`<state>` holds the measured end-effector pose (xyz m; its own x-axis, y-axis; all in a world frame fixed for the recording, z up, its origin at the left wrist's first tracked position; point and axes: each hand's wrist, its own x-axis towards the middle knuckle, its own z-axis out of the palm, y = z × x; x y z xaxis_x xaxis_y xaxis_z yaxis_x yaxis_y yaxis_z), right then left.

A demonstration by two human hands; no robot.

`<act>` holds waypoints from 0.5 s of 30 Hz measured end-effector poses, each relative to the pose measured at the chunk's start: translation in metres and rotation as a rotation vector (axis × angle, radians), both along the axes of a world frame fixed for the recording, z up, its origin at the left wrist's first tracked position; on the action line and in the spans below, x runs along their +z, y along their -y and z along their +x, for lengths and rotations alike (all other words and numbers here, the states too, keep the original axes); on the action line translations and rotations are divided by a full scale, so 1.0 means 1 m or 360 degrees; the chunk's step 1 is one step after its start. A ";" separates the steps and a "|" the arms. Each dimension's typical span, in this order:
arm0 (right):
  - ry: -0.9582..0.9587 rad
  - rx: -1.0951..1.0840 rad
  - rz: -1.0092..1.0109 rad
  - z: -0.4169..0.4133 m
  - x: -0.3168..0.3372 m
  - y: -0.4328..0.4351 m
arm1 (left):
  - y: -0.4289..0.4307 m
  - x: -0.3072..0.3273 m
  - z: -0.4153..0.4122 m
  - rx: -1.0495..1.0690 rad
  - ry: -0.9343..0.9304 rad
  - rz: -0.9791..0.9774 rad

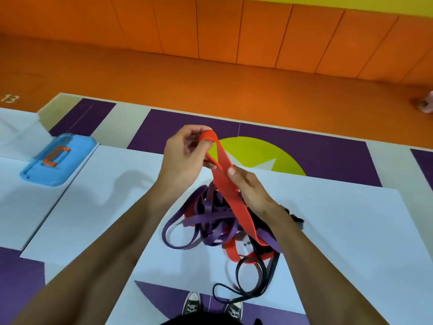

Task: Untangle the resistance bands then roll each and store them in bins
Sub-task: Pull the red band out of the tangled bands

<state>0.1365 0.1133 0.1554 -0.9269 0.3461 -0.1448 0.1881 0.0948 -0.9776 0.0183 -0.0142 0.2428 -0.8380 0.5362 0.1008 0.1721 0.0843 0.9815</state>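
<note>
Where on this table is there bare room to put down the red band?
Bare white table lies right of the tangled pile, and between the pile and the blue-lidded bin at left. The middle is crowded: black loops reach the near edge.

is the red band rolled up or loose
Mostly loose. Only the top end of the red band is coiled, pinched by the left hand; the rest runs flat through the right hand down into the tangled pile.

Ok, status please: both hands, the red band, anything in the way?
Left hand pinches top of red band; right hand grips it lower. Tail runs into tangled pile, purple and black.
</note>
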 end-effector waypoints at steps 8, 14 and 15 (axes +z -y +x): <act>0.0678 0.0035 0.0624 0.038 -0.063 -0.023 | 0.010 -0.009 -0.008 0.0247 0.0184 0.0089; 0.0753 -0.0083 0.0894 0.074 -0.088 -0.051 | 0.025 -0.026 -0.009 0.0293 0.0157 0.0007; 0.0695 -0.0139 0.0871 0.075 -0.083 -0.052 | 0.029 -0.031 -0.013 0.0312 0.0123 -0.0066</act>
